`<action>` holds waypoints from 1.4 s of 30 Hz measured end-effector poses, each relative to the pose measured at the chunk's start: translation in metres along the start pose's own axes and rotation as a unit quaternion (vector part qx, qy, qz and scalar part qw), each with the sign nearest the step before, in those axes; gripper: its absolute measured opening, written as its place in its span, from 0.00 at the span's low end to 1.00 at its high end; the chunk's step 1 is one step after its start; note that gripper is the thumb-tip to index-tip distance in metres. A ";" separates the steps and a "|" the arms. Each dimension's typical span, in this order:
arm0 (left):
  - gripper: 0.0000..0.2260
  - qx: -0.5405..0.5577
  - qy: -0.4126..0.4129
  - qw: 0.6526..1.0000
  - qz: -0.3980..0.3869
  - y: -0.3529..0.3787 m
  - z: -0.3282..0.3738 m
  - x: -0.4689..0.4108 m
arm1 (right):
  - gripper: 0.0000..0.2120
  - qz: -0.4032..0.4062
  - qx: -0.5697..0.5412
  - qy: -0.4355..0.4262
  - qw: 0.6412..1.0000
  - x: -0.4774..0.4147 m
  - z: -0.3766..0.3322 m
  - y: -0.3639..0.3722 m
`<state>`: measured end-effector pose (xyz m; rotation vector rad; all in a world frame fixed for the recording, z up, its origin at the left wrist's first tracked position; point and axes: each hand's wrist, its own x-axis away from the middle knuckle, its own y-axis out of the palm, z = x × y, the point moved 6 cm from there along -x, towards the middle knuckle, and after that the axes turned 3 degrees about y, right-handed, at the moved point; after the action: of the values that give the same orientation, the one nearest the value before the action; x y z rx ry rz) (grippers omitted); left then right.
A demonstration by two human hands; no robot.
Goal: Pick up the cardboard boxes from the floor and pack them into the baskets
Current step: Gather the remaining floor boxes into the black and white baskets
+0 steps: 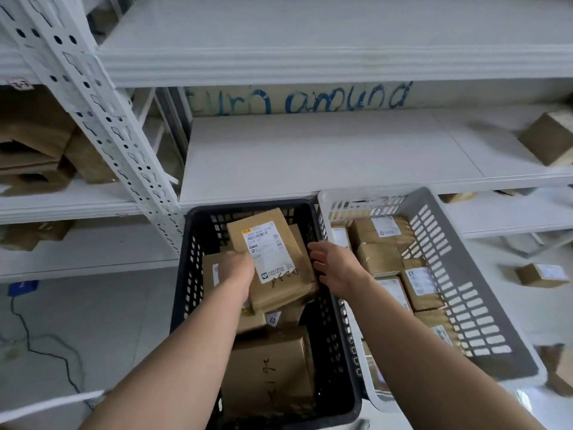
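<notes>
A black basket (186,274) stands in front of me, filled with several brown cardboard boxes. The top box (279,240) carries a white shipping label and lies tilted on the others. My left hand (237,268) grips its left edge. My right hand (331,262) is at its right side with fingers apart, touching or just beside the box. To the right stands a grey basket (459,274) holding several labelled boxes (421,283). A larger box (269,377) with handwriting lies at the near end of the black basket.
White metal shelving (310,156) stands behind the baskets, with a perforated upright (102,119) at the left. Boxes sit on the left shelves (37,150) and at the right (548,138). A small box (541,274) lies on the floor at right. A black cable (31,333) runs across the floor at left.
</notes>
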<state>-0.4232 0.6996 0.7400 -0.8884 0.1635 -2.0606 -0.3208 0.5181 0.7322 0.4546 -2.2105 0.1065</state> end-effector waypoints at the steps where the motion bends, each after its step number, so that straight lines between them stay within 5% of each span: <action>1: 0.10 -0.013 0.022 1.000 0.016 0.001 0.010 0.009 | 0.17 -0.007 -0.002 -0.007 1.000 0.004 -0.002 -0.006; 8: 0.18 -0.002 0.152 0.988 -0.042 0.065 0.070 0.085 | 0.15 0.027 -0.070 -0.079 0.994 0.049 -0.025 -0.092; 16: 0.12 0.054 0.201 0.962 -0.176 0.226 0.083 0.232 | 0.10 0.126 -0.179 -0.147 0.965 0.139 -0.008 -0.308; 30: 0.08 -0.031 0.122 0.892 -0.433 0.511 -0.005 0.514 | 0.13 0.308 -0.293 -0.127 0.896 0.283 0.125 -0.648; 42: 0.08 -0.113 0.090 0.875 -0.462 0.731 0.003 0.567 | 0.15 0.346 -0.331 -0.086 0.873 0.234 0.116 -0.844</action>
<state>-0.1468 -0.1836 0.7401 -1.0281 0.0820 -3.0751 -0.2373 -0.3610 0.7721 -0.7413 -2.3052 -0.3223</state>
